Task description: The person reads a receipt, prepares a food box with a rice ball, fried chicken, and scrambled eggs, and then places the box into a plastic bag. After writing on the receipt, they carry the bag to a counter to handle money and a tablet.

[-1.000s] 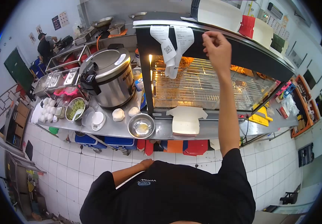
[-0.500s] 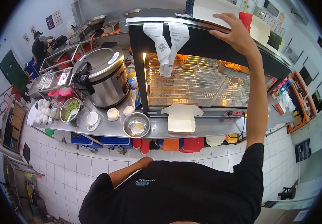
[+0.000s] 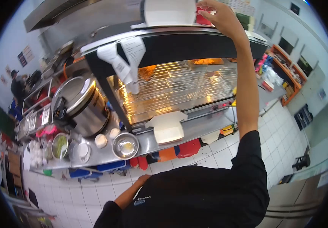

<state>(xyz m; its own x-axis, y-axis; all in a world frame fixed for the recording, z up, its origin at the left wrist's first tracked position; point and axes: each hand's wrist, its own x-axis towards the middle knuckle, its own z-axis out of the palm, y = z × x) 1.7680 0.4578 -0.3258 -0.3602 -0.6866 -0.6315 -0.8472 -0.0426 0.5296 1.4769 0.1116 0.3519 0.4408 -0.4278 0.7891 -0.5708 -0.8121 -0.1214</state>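
Observation:
High on the right, my right hand point(image 3: 214, 14) reaches over the top of the glass food warmer point(image 3: 171, 40), its thumb and fingers close together at a red item point(image 3: 203, 17). Whether it grips that item is hard to tell. A white carton stack point(image 3: 170, 12) stands just left of it. My left hand point(image 3: 144, 180) hangs low near my body, its fingers hidden. On the counter before the warmer lie an open white box point(image 3: 168, 132) and a steel bowl point(image 3: 125, 146). Paper receipts point(image 3: 123, 62) hang from the warmer's top edge.
A large steel cooker point(image 3: 82, 104) stands left of the warmer. Beyond the bowl are two wrapped buns point(image 3: 101, 141), a white scale point(image 3: 83, 151) and a bowl of chopped greens point(image 3: 60, 146). Another person point(image 3: 17, 87) works at the far left. An orange shelf point(image 3: 290, 76) stands at the right.
The camera view has turned and tilted. My right hand has moved from above the white carton stack to the red item, and its fingers have come closer together.

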